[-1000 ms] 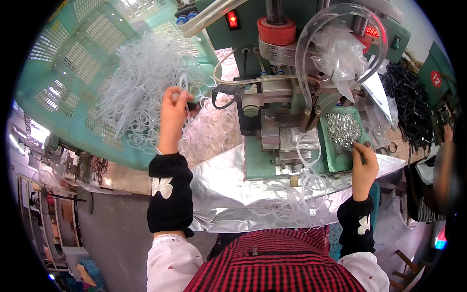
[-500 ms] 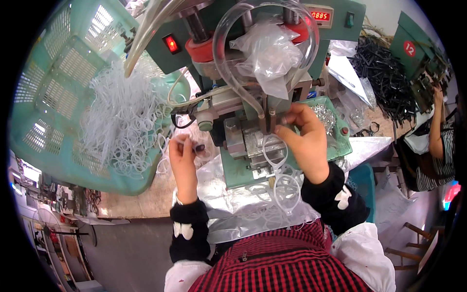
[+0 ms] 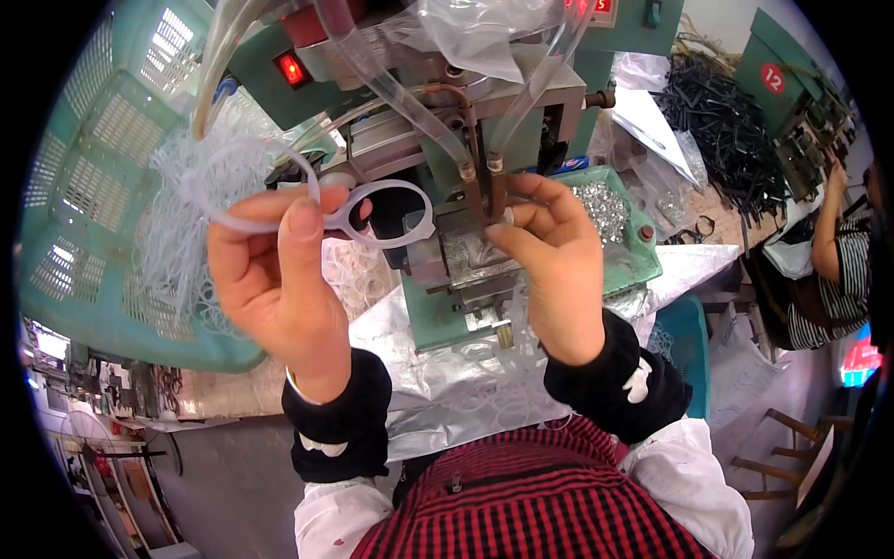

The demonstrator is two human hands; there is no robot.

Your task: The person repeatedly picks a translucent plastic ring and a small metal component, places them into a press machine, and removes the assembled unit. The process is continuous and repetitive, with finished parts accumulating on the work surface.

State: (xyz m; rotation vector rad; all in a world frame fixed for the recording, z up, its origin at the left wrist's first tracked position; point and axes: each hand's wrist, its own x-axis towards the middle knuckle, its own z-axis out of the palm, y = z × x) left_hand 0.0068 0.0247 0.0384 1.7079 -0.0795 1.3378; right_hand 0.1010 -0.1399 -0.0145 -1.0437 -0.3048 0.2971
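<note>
My left hand (image 3: 284, 289) is raised left of the green bench machine, thumb and fingers closed on a translucent white eyeglass frame (image 3: 426, 230) at about its bridge. Its two round rims stick out to either side of the fingers. My right hand (image 3: 557, 270) is at the machine's metal fixture (image 3: 466, 247), thumb and forefinger pinched beside two brown feed tubes (image 3: 484, 191). Whatever lies between those fingertips is too small or hidden to make out. Clear hoses (image 3: 400, 93) lead down to the tubes.
A green basket (image 3: 88, 224) piled with translucent frames stands at left. A green tray (image 3: 633, 265) of small shiny metal parts is right of the fixture. Black strip-like parts (image 3: 722, 130) are heaped farther right. Another person's arm (image 3: 824, 224) shows at far right. Silver sheeting (image 3: 419, 410) covers the front edge.
My left hand has risen from beside the loose frames and now shows an eyeglass frame in its grip. The frame below the fixture is gone from there. My right hand stays by the tubes.
</note>
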